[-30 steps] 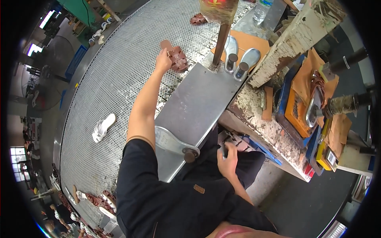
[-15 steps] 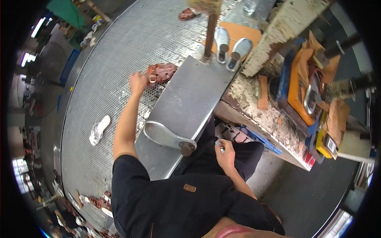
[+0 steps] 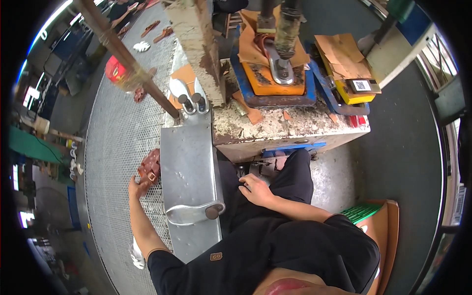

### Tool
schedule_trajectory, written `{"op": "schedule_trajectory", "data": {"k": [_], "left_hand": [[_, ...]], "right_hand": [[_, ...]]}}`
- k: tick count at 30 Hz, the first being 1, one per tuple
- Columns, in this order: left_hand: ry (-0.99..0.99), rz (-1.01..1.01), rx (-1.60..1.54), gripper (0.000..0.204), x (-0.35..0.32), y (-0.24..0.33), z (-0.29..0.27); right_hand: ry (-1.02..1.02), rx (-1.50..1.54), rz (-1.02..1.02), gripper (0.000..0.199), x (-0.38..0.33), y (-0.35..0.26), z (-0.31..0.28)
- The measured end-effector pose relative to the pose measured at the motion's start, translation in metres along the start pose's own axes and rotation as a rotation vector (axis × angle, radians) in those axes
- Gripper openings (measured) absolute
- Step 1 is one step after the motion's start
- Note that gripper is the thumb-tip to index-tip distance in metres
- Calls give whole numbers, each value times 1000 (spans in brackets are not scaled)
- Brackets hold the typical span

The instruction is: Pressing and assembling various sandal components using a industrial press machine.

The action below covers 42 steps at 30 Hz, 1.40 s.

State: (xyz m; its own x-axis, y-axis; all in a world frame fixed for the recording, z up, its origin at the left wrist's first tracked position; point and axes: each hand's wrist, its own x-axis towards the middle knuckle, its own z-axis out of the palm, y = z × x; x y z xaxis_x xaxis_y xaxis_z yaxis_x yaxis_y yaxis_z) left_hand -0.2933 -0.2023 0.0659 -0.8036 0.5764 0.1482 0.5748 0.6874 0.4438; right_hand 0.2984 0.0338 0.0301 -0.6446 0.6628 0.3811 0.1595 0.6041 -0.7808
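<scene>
Left hand is now drawing a brown leather sandal upper across the perforated metal mesh surface, grip clamped on it, nearer the grey steel plate than before. Right hand is still resting on the lap, fingers loosely curled, holding nothing.

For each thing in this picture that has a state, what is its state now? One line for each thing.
left hand: fingers on the brown sandal piece, at the mesh edge.
brown sandal piece: lying on the mesh surface, beside the metal plate.
right hand: resting on the lap, holding nothing visible.
metal plate: bare, lever lying flat across it.
press head: down on a sole on the orange pad.
</scene>
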Motion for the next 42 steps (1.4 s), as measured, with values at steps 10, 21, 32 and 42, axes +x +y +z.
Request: {"op": "schedule_trajectory", "data": {"k": [10, 21, 32, 42], "left_hand": [[-29, 23, -505, 24, -90, 75, -21], [-399, 171, -1786, 72, -187, 256, 44], [-427, 109, -1810, 51, -229, 349, 91], [-575, 141, -1984, 52, -263, 359, 89]], "right_hand": [[352, 26, -12, 28, 20, 6, -75], [706, -74, -180, 32, 67, -27, -150], [977, -554, -189, 84, 176, -54, -174], [932, -631, 46, 67, 207, -6, -173]]}}
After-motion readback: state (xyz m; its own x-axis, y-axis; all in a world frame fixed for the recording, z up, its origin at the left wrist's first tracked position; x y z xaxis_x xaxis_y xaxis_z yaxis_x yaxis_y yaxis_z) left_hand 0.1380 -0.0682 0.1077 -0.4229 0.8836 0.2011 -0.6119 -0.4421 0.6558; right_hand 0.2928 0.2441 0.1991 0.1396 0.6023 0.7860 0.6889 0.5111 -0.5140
